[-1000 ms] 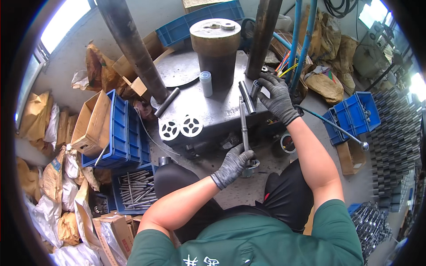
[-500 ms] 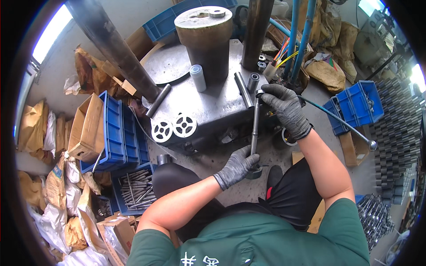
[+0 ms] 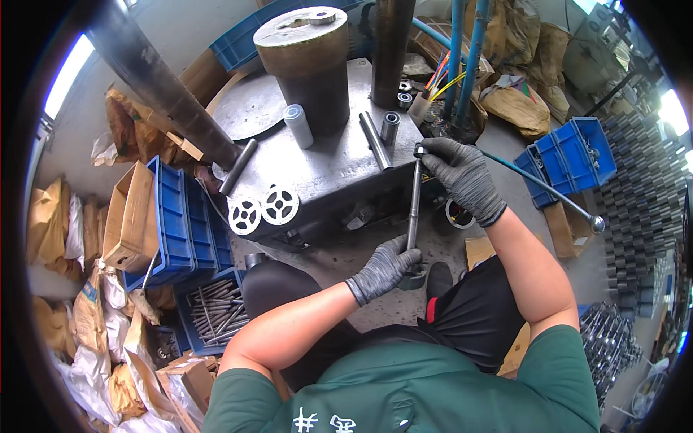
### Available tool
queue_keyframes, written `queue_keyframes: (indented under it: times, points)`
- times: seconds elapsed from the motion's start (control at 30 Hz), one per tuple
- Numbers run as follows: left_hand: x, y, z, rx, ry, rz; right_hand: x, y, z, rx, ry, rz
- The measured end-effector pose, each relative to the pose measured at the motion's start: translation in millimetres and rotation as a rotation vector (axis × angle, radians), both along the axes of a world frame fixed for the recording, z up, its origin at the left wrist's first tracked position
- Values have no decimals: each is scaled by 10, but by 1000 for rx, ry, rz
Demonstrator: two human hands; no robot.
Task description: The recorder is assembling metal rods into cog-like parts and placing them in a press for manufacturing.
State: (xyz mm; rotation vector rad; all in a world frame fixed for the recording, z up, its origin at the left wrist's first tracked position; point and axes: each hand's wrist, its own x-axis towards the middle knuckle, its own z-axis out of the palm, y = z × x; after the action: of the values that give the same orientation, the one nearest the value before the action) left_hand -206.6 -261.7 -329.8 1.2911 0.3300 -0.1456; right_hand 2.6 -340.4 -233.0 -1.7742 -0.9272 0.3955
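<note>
My left hand (image 3: 381, 272), in a grey knit glove, is wrapped round the lower part of a slim stepped metal shaft (image 3: 414, 202). The shaft stands nearly upright in front of the press table. At its top end, my right hand (image 3: 464, 177), gloved the same way, pinches a small metal ring (image 3: 419, 151) between thumb and fingers. Whether the ring sits on the shaft or just touches its tip I cannot tell. A dark round part (image 3: 413, 280) shows just below my left hand, partly hidden by it.
On the steel press table (image 3: 325, 162) stand a thick column (image 3: 310, 94), a white plastic cylinder (image 3: 297, 126), metal tubes (image 3: 375, 141) and two spoked discs (image 3: 280, 206). A blue crate of shafts (image 3: 216, 310) is at left. A ball-ended lever (image 3: 552, 191) juts out at right.
The view has shifted, so the table and column appear farther left and slightly higher. Both hands keep the same hold on the shaft and ring.
</note>
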Motion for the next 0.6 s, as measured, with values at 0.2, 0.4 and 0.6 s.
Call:
queue_keyframes:
  times: [0.2,0.4,0.6]
  points:
    - [45,-19,-49,14,9,-40,71,-112,-93,-9,-156,49]
    - [55,-31,-38,-92,15,-5,-6,-242,102,-134,-167,365]
    - [-71,-184,-240,-206,157,31,-37,-341,216,-414,-306,721]
